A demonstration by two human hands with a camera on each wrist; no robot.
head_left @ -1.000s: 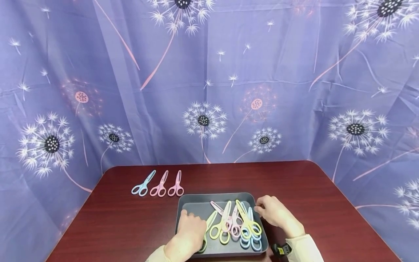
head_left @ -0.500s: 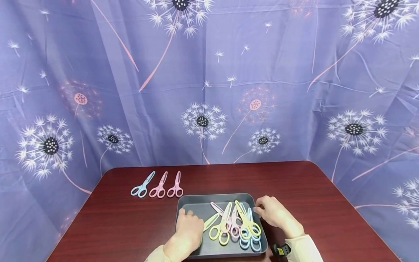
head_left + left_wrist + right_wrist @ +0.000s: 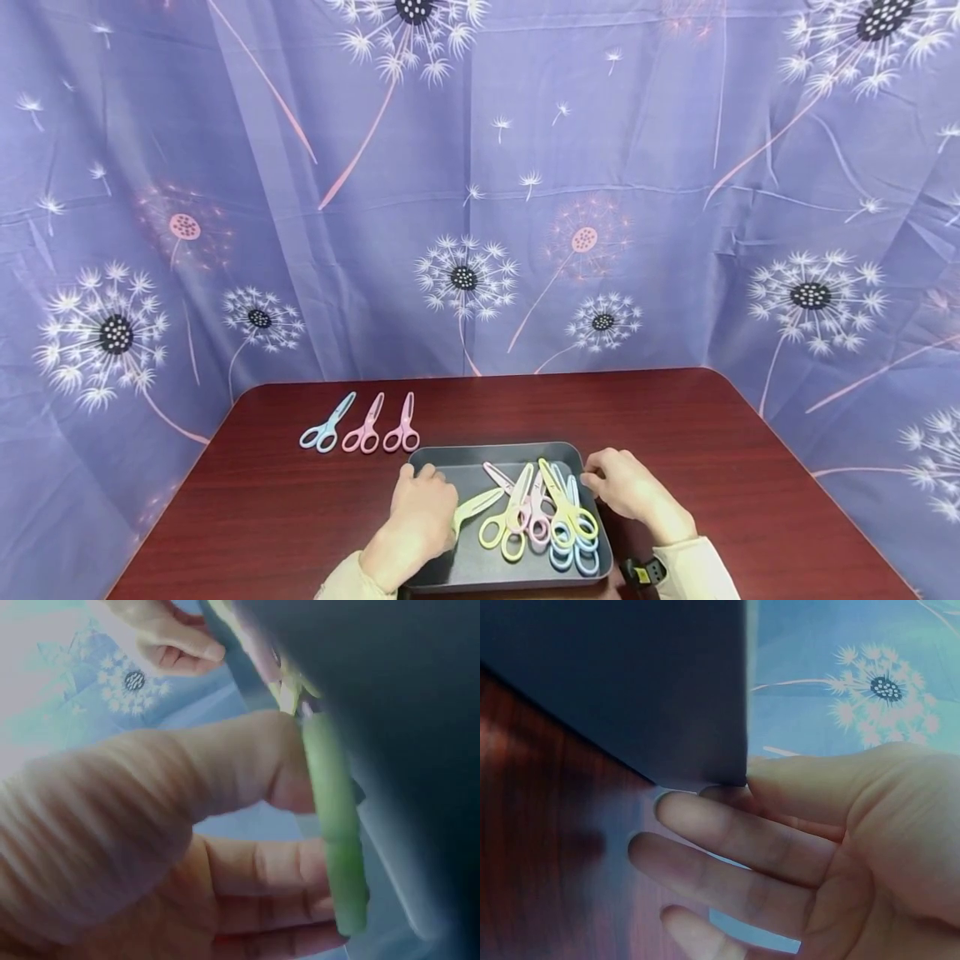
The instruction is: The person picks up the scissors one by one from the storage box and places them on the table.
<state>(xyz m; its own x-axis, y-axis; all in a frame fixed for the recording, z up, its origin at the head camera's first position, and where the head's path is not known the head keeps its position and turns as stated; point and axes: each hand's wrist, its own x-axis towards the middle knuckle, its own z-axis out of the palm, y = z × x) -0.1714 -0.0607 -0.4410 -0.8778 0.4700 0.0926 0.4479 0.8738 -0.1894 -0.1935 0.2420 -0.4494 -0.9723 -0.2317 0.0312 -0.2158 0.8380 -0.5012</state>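
My left hand, over the left side of a grey tray, pinches yellow-green scissors. In the left wrist view the thumb lies on one side of the scissors' handle and the fingers on the other. The blades point right and away. My right hand is at the tray's far right corner, thumb and index finger at its edge; in the right wrist view the other fingers are spread below the tray wall. Yellow scissors, pink scissors and blue scissors lie overlapping in the tray.
Blue scissors and two pairs of pink scissors lie in a row on the dark red table, left of the tray. A purple dandelion-print curtain hangs behind the table.
My left hand has moved slightly left and up with the yellow-green scissors, whose blades have swung from pointing away toward the right. The right hand stays at the tray.
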